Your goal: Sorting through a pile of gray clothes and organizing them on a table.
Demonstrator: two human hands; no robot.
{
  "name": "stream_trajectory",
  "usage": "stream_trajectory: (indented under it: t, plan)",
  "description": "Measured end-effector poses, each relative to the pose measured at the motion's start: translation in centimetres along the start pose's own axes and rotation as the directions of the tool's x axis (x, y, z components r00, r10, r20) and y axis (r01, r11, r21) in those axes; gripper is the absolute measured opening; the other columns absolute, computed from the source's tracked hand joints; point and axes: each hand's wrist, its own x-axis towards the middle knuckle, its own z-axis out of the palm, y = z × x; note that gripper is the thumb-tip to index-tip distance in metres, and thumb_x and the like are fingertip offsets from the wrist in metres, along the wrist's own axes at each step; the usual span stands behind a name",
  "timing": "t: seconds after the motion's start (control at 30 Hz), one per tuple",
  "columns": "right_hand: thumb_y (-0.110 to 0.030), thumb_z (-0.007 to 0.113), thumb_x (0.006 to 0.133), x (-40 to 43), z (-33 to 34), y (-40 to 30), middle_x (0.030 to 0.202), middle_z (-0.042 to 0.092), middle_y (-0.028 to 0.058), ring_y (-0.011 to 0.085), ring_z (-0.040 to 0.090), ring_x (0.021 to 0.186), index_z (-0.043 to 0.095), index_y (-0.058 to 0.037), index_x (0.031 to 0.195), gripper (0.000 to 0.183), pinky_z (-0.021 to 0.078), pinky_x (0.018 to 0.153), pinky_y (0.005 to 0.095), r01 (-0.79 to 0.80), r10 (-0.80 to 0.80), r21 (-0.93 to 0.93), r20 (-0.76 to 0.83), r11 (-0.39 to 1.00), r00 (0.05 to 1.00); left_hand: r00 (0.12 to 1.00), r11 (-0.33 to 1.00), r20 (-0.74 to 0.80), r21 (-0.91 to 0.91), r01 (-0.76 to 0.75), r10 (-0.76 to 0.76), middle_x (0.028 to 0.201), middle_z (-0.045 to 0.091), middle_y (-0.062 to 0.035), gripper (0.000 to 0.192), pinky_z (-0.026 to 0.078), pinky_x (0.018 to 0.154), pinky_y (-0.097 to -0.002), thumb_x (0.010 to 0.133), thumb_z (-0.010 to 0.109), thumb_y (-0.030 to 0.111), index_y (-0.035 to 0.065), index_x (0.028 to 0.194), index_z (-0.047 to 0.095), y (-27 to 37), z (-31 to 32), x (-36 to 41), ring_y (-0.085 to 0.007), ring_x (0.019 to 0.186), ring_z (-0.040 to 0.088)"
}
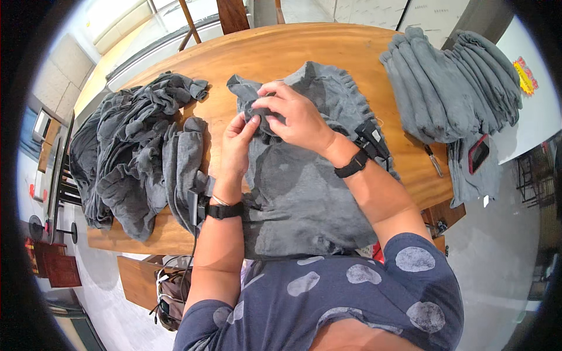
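A grey cloth garment (303, 184) lies spread over the table's front edge and towards my body, with a gathered edge along its far right side. My left hand (237, 142) pinches a bunched fold of it between thumb and fingers. Right beside it, my right hand (292, 116) grips the same bunched part from above, its fingers curled over the cloth. The fingers hide the exact spot being held. Both wrists wear black straps with small devices on them.
On the wooden table (281, 39), a crumpled heap of grey garments (127, 149) lies left. Folded grey garments (439, 87) are stacked right, near small metal thread snips (433, 160). A red-edged phone (478, 154) rests on grey cloth (467, 186) at the right edge. A bag (172, 296) sits below left.
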Motion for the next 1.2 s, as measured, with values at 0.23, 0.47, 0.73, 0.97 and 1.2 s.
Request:
stream_trajectory:
  t: [0.23, 0.47, 0.73, 0.97, 1.2]
  plan:
    - [-0.004, 0.065, 0.074, 0.3, -0.5, -0.3, 0.102, 0.057, 0.0098, 0.0258, 0.062, 0.082, 0.061, -0.0053, 0.101, 0.027, 0.0503, 0.069, 0.0336, -0.129, 0.138, -0.106, 0.083, 0.986, 0.987, 0.992, 0.999, 0.121, 0.033, -0.036, 0.031, 0.104, 0.065, -0.0014, 0.023, 0.046, 0.083, -0.0234, 0.091, 0.057, 0.007, 0.0042, 0.114, 0.06, 0.1, 0.0, 0.0, -0.0086, 0.095, 0.059]
    - [-0.005, 0.066, 0.076, -0.3, -0.4, 1.5, 0.088, 0.059, 0.0109, 0.0243, 0.061, 0.075, 0.063, -0.0035, 0.095, 0.019, 0.0496, 0.065, 0.0314, -0.151, 0.154, -0.045, 0.075, 0.988, 0.985, 1.0, 1.0, 0.019, -0.01, 0.019, -0.019, 0.094, 0.066, 0.0026, 0.013, 0.046, 0.073, -0.0218, 0.092, 0.059, 0.013, 0.0087, 0.102, 0.065, 0.1, 0.2, 0.1, -0.0054, 0.083, 0.059]
    - [-0.008, 0.067, 0.075, 0.1, -0.2, 1.4, 0.083, 0.061, 0.0092, 0.025, 0.061, 0.072, 0.064, -0.0029, 0.086, 0.012, 0.0487, 0.065, 0.0323, -0.273, 0.294, 0.293, -0.031, 0.916, 0.955, 0.992, 0.997, -0.103, 0.003, -0.078, 0.078, 0.092, 0.066, 0.0025, 0.01, 0.046, 0.069, -0.0208, 0.092, 0.06, 0.015, 0.0107, 0.099, 0.065, -0.1, -0.3, 0.2, -0.0054, 0.076, 0.058]
    - [0.003, 0.064, 0.08, -0.3, 0.3, 1.5, 0.085, 0.057, 0.0044, 0.01, 0.06, 0.077, 0.062, 0.001, 0.09, 0.011, 0.0488, 0.067, 0.023, -0.3, 0.287, 0.213, 0.09, 0.93, 0.954, 0.99, 0.987, -0.026, 0.083, -0.139, 0.141, 0.094, 0.065, 0.0023, 0.019, 0.045, 0.071, -0.0211, 0.091, 0.062, 0.014, 0.0061, 0.108, 0.064, -0.4, 0.9, -0.6, -0.0046, 0.08, 0.056]
    - [-0.003, 0.064, 0.078, -0.3, 0.3, 1.3, 0.082, 0.059, 0.008, 0.0171, 0.061, 0.072, 0.063, -0.0012, 0.089, 0.011, 0.0488, 0.064, 0.0279, -0.303, 0.304, 0.172, 0.019, 0.937, 0.952, 0.986, 0.98, 0.01, 0.109, -0.166, 0.166, 0.093, 0.063, 0.0024, 0.019, 0.044, 0.072, -0.0203, 0.089, 0.063, 0.011, 0.0053, 0.108, 0.062, -0.1, 1.4, -0.7, -0.0044, 0.081, 0.054]
